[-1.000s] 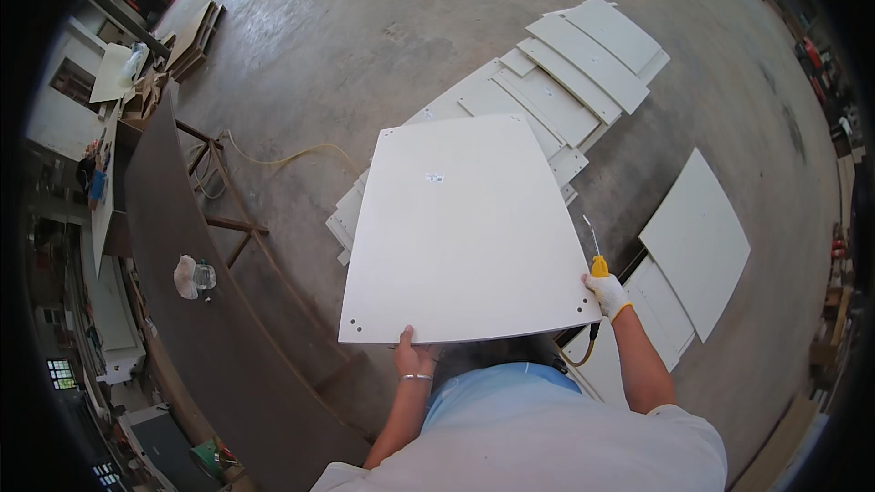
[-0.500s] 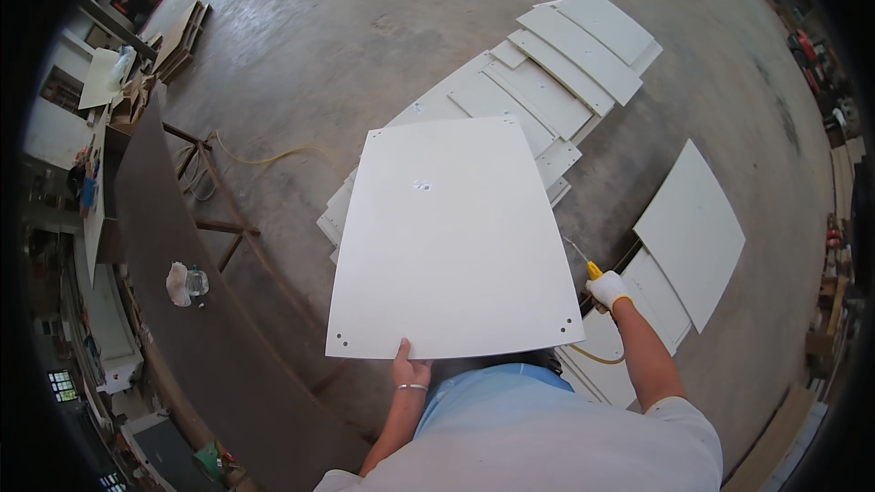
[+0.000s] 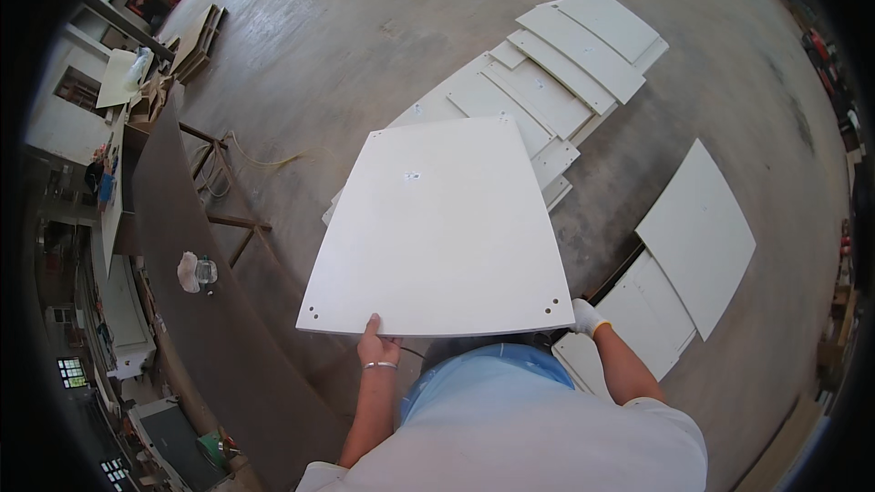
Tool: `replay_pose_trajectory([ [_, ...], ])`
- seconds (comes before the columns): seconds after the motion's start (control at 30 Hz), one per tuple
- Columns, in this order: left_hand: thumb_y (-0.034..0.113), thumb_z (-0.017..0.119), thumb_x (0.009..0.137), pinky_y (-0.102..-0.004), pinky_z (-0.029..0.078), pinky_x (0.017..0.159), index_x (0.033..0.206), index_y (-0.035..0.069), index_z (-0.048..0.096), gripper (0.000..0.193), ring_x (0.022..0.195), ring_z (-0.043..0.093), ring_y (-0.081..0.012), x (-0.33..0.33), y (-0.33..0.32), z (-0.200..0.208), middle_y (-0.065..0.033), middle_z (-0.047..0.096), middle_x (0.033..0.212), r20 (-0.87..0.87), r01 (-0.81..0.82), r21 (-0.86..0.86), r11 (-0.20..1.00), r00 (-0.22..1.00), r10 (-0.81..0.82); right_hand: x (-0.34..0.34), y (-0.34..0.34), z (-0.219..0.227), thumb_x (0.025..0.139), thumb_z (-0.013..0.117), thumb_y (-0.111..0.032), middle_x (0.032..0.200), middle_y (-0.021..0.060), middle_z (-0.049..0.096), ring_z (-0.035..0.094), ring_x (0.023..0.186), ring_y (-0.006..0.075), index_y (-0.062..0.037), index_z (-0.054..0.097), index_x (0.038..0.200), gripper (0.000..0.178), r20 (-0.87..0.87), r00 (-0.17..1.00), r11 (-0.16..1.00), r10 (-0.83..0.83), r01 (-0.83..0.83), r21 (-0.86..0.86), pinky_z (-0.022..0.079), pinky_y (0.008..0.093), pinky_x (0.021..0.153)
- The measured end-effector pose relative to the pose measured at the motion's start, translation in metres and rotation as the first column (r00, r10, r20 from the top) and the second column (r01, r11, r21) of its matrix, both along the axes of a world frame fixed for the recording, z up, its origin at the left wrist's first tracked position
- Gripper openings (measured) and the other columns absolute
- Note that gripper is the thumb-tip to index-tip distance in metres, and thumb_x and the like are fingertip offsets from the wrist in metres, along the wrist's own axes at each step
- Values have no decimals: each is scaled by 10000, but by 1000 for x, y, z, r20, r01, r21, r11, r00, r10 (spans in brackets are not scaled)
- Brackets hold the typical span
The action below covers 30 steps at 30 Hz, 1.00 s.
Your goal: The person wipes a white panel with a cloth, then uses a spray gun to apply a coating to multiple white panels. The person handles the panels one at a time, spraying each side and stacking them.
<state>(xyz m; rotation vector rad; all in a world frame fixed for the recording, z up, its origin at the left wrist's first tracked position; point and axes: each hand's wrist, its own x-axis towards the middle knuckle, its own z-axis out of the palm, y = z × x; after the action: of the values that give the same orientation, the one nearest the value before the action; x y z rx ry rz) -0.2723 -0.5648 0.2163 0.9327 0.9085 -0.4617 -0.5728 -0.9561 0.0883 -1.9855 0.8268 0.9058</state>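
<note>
A large white panel (image 3: 437,228) with small holes in its corners and a small label is held out in front of me. My bare left hand (image 3: 377,347) grips its near edge, thumb on top and fingers underneath. My right hand (image 3: 591,318), in a white glove, is closed beside the panel's near right corner, its front partly behind the edge. The yellow air blow gun seen in it half a second ago is now hidden by the panel.
Beyond the panel, overlapping white panels (image 3: 583,50) lie on the concrete floor (image 3: 383,27). More panels (image 3: 697,237) lie at my right. A long brown bench (image 3: 196,337) on a metal frame runs along my left, with a clear container (image 3: 207,271) on it. A pale hose (image 3: 269,162) trails nearby.
The panel's near edge has shifted left and slightly away from me with my left hand. My right hand has moved left to the panel's corner, and the blow gun has gone out of sight.
</note>
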Motion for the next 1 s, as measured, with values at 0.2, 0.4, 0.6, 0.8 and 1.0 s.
replay_pose_trajectory([
  [0.2, 145, 648, 967, -562, 558, 969, 1285, 17, 571, 351, 1154, 651, -356, 25, -16, -7, -144, 653, 1265, 100, -166, 97, 981, 983, 156, 34, 5, 21, 890, 668, -406, 1009, 187, 758, 724, 920, 378, -116, 768, 1019, 332, 327, 889, 933, 320, -235, -274, 575, 459, 795],
  [0.4, 123, 653, 960, -584, 552, 969, 1289, -35, 571, 374, 1137, 661, -375, 47, -28, -12, -168, 662, 1258, 218, -344, 197, 918, 928, 301, 106, 77, 76, 918, 616, -378, 1021, 131, 761, 733, 906, 353, -159, 735, 1111, 315, 818, 347, 886, 459, -252, -390, 580, 466, 764],
  [0.6, 64, 640, 957, -592, 537, 990, 1316, -54, 560, 386, 1163, 649, -383, 46, -34, -3, -189, 647, 1291, 220, -400, 172, 900, 907, 361, 73, -56, 26, 878, 685, -395, 881, 197, 729, 691, 845, 427, -81, 749, 921, 323, 406, 911, 976, 65, 27, -216, 543, 501, 741],
  [0.8, 24, 627, 958, -589, 540, 985, 1311, -92, 550, 380, 1145, 651, -397, 41, -27, -10, -218, 637, 1291, 246, -427, 238, 872, 896, 371, 3, -150, -8, 930, 677, -129, 695, 25, 620, 571, 583, 119, -41, 683, 895, 95, 312, 947, 983, -76, 19, 182, 472, 317, 529],
  [1.0, 155, 746, 919, -471, 445, 1080, 1321, -113, 555, 520, 1258, 590, -336, 36, -27, -26, -218, 620, 1350, 155, -384, 534, 753, 920, 360, 83, -157, -53, 1002, 639, -455, 710, 13, 566, 495, 572, 154, -149, 538, 887, 343, -96, 513, 411, -853, 774, 481, 383, 342, 490],
])
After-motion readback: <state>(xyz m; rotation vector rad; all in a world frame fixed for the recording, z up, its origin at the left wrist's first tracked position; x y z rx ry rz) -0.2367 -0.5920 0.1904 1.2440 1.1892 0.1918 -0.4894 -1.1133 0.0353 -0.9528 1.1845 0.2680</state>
